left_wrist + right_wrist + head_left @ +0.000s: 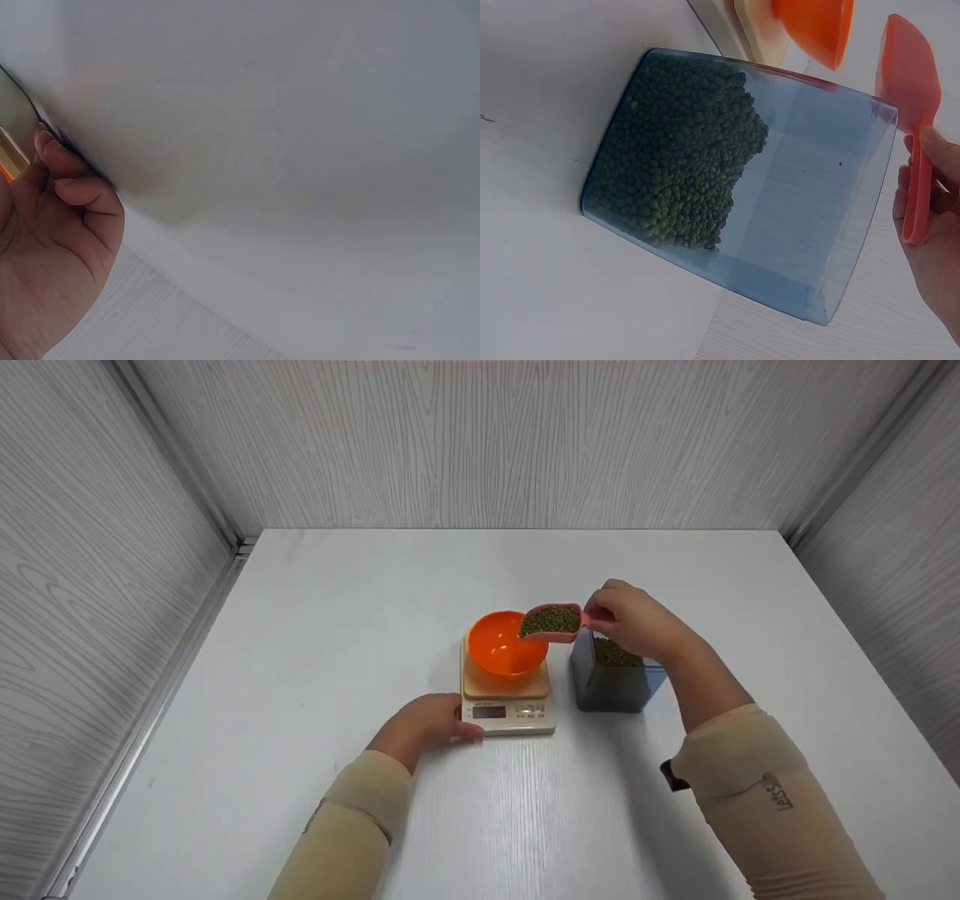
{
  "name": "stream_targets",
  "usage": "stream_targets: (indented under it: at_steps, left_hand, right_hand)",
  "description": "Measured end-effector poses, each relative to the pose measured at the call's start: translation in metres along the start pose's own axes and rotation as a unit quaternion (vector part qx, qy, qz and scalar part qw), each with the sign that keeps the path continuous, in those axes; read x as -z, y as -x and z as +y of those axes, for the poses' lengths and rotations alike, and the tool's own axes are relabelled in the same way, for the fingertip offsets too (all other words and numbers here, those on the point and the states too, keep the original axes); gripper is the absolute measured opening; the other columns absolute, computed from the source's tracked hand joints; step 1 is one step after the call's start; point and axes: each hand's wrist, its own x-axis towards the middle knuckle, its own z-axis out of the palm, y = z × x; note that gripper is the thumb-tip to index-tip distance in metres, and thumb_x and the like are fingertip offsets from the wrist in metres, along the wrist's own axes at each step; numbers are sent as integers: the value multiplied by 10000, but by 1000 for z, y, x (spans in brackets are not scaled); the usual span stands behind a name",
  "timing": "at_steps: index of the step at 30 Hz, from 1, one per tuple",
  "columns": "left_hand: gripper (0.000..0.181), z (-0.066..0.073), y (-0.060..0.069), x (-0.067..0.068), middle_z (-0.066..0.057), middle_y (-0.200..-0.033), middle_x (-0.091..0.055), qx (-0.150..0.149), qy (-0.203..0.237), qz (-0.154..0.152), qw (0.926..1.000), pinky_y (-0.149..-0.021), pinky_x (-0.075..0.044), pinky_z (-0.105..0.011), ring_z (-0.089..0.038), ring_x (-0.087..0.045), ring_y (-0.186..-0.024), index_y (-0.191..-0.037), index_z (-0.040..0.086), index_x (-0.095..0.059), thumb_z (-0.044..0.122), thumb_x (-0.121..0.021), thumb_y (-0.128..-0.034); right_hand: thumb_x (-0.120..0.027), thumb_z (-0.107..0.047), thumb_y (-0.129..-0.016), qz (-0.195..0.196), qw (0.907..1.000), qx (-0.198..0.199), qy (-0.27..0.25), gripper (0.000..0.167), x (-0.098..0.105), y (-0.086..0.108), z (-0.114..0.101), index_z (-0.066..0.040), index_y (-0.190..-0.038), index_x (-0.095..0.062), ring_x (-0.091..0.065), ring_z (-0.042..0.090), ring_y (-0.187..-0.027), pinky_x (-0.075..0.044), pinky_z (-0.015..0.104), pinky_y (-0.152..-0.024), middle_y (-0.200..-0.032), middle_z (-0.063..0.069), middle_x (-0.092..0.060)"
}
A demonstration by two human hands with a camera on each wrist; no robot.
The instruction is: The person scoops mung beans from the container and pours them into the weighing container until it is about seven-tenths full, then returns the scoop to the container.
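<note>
Head view: right grip pinching a scoop of beans over the rim of the bowl; left grip pinching the scale beneath it.

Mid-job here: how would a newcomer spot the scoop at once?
On the white table, find the scale with an orange bowl on top. At the bowl's right side, the right hand holds the scoop by its handle. Unlike the bowl and the bluish container, it is coral-pink and has a handle.
</note>
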Motion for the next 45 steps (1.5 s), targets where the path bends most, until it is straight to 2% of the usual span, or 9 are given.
stream_targets:
  at_steps: [9,14,21,30,37,45]
  left_hand:
    - [497,1,2,0,21,-1109,-596,40,179,-18,9998,-1013,-327,-440,-212,-510,-1044,-1140,236,-596,487,-710,-727]
    - [467,2,2,0,25,-1083,-599,52,186,-13,9998,-1004,-337,-435,-209,-512,-1030,-1113,239,-603,484,-709,-730]
    - [473,1,-1,0,-7,-1109,-599,-13,-103,-2,9999,-998,-348,-416,-208,-517,-1069,-1097,203,-595,500,-691,-741]
    - [466,3,1,3,-13,-1137,-590,34,31,-70,10000,-1010,-331,-422,-217,-505,-1080,-1100,203,-598,480,-702,-739]
    - [460,2,0,2,-14,-1122,-590,28,-34,-76,10000,-1008,-334,-414,-216,-507,-1070,-1078,198,-597,493,-695,-740]
    - [433,2,0,1,5,-1109,-592,94,101,-72,9999,-1014,-326,-417,-209,-504,-1056,-1048,213,-605,493,-702,-732]
  right_hand:
    - [-601,-103,-876,-37,9999,55,152,134,2,0,-1,-34,-989,-622,-496,228,-869,-471,376,-795,-951,88,-525]
    - [-598,-95,-876,-71,9997,78,217,133,1,-1,-1,-27,-989,-620,-500,231,-867,-473,380,-796,-956,95,-525]
    - [-585,-88,-883,-55,9997,196,123,118,3,1,0,-35,-980,-624,-505,224,-873,-465,376,-782,-958,79,-526]
    - [-583,-110,-888,-92,9996,72,245,149,6,0,-2,-35,-1012,-621,-498,231,-886,-469,386,-801,-982,91,-528]
    - [-586,-109,-887,-127,9997,-82,213,149,7,-1,-2,-39,-1015,-615,-498,232,-887,-476,382,-803,-990,89,-519]
    - [-591,-96,-882,-139,9995,37,286,150,10,-1,-5,-23,-1011,-615,-502,233,-879,-477,379,-792,-982,98,-516]
